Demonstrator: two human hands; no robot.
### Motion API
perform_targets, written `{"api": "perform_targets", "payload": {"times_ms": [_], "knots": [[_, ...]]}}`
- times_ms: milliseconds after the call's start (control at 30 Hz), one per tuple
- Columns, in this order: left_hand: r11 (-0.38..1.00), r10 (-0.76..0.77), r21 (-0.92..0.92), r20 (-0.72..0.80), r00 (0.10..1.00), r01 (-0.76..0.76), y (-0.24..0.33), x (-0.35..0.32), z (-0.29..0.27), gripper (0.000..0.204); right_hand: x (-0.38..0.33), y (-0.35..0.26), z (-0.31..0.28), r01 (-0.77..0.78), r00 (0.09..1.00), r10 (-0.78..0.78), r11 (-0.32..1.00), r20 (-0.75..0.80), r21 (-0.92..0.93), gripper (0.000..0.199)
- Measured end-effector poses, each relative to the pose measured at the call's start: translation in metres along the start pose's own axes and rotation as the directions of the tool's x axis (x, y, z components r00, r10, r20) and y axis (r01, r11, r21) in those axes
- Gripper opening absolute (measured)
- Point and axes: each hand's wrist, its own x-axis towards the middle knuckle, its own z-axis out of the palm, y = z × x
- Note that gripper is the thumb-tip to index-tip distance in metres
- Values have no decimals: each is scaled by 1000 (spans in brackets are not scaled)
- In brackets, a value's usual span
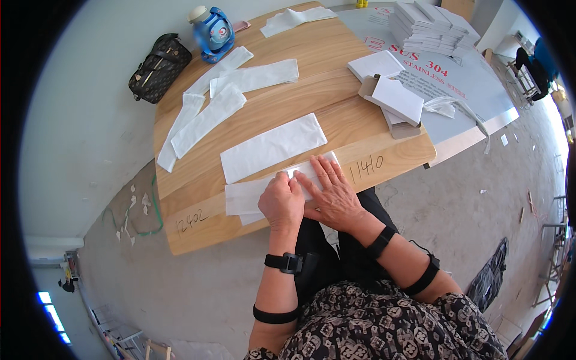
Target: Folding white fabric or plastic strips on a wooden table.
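Item: white paper strip point(249, 195), flat on wooden table point(336, 66), at near edge right in front of person. Long axis runs left–right w/ slight upward tilt toward right end; left end sticks out past hands, right end under them.
L hand point(281, 202): curled, fingers bent, pinching strip's folded edge near its middle.
R hand point(332, 192): open, fingers spread flat, pressing down on strip's right part; touching L hand.
Adjacent: wider white sheet point(273, 147) just beyond, roughly same axis, apart from strip.
Other: several long white strips point(207, 120) at far left of table, lying diagonal; blue bottle point(213, 33) and dark patterned bag point(159, 66) at far-left corner; white flat boxes point(393, 96) at right; stack of more boxes point(432, 27) on metal sheet point(468, 90) beyond.
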Motion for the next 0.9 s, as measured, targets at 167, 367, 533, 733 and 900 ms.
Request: {"api": "perform_targets", "payload": {"times_ms": [167,367,533,733,900], "knots": [[980,106,172,-42,994,-97,-21,-6,2,9,2,-6,-6,26,990,-22,999,138,-31,94],[984,45,177,-432,901,36,-82,-2,-27,13,2,-6,-15,34,976,-16,996,219,-78,101],[919,-253,240,-253,934,314,-110,-6,-54,16,4,-8,-15,41,970,-19,995,242,-87,102],[861,-323,-491,-321,890,135,-64,-12,-50,11,3,-10,-17,63,993,-64,998,97,13,88],[874,194,-381,-295,936,-301,1,-33,-41,7,23,-41,-37,-320,900,408,386,151,865,44]]}}
